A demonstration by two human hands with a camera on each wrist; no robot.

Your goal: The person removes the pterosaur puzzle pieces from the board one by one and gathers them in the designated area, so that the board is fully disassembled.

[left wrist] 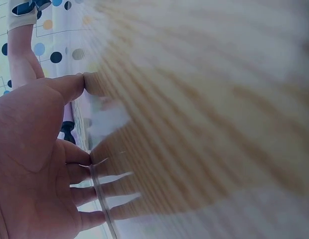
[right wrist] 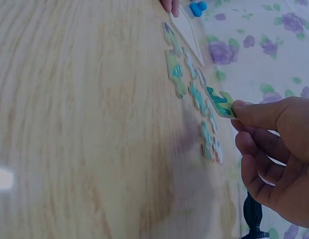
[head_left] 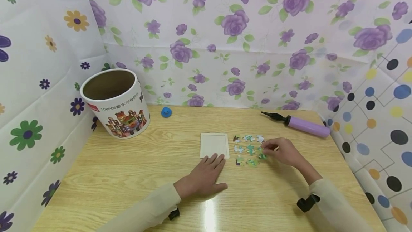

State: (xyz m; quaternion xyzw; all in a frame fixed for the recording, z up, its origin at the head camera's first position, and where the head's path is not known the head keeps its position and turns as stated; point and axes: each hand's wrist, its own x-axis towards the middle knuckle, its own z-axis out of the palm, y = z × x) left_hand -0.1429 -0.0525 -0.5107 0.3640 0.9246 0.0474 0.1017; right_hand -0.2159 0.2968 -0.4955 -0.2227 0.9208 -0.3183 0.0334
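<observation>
My right hand (head_left: 284, 150) pinches a green jigsaw puzzle piece (right wrist: 221, 102) between thumb and fingertips, lifted over the right side of the loose pieces. Several more puzzle pieces (head_left: 250, 149), green, white and bluish, lie in loose rows on the table. Just left of them is a square pale wooden puzzle tray (head_left: 214, 146) with a raised border and no piece in it. My left hand (head_left: 206, 178) lies palm down with fingers straight, fingertips at the tray's near edge. In the left wrist view, those fingers (left wrist: 85, 195) meet the tray's edge.
A large white printed bucket (head_left: 116, 105) stands at the back left. Beside it sits a small blue toy (head_left: 166, 112). A purple hand pump (head_left: 307, 126) with a black nozzle lies at the back right. Patterned cloth walls (head_left: 206, 63) enclose the wooden table (head_left: 135, 160).
</observation>
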